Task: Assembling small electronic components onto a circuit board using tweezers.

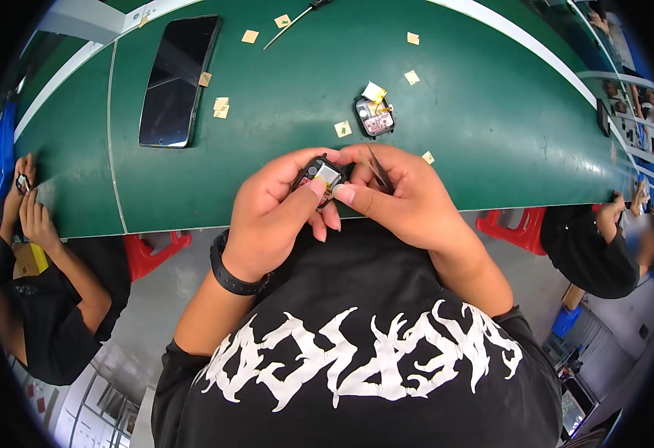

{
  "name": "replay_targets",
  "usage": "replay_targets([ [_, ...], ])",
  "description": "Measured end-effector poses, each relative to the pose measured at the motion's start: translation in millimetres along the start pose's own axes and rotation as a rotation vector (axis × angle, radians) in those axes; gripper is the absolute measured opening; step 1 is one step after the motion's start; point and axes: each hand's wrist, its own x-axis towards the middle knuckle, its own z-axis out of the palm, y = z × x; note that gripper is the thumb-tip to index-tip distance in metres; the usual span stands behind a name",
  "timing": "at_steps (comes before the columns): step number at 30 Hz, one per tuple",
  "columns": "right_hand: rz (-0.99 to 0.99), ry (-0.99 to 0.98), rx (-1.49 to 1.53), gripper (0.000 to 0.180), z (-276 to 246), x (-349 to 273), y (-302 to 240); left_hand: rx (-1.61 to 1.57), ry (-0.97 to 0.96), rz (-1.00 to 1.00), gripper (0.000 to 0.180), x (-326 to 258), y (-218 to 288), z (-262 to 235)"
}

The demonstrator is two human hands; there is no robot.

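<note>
My left hand (271, 209) is closed around a small black open-backed device (319, 196), shaped like a smartwatch body. Its thumb presses on a silver battery pouch (327, 174) inside the case. My right hand (416, 196) meets it from the other side, thumb and forefinger against the case edge. A thin pointed tool, apparently tweezers (380, 172), is tucked in the right hand's fingers, its tip pointing away from me. Beyond my hands lies a second open device (376, 123) with its circuit board showing and a white battery (374, 92) folded out over its far edge.
A large dark-screened tablet or phone (177, 86) lies at the left of the green table (282, 97). Small tan paper squares (221, 108) are scattered about, and a screwdriver (288, 28) rests at the far side. Other people work at left (39, 216) and right; red stools (517, 230) stand nearby.
</note>
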Motion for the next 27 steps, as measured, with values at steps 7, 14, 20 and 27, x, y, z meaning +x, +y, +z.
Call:
replay_targets([
  [7, 0.045, -0.013, -0.057, 0.024, 1.0, -1.2, -2.2, 0.09, 0.192, -0.005, 0.018, 2.2, 1.4, 15.5],
  [14, 0.075, -0.017, -0.056, 0.022, 0.4, -1.1, -0.8, 0.153, 0.182, -0.013, 0.013, 1.6, 0.7, 14.4],
  [20, 0.09, -0.031, -0.028, 0.019, -0.2, -1.2, -3.0, 0.288, 0.192, 0.017, 0.009, 1.9, 0.5, 14.9],
  [27, 0.076, -0.034, -0.067, 0.019, -2.8, -1.1, -1.6, 0.326, 0.219, -0.002, 0.009, 3.5, 1.6, 17.4],
])
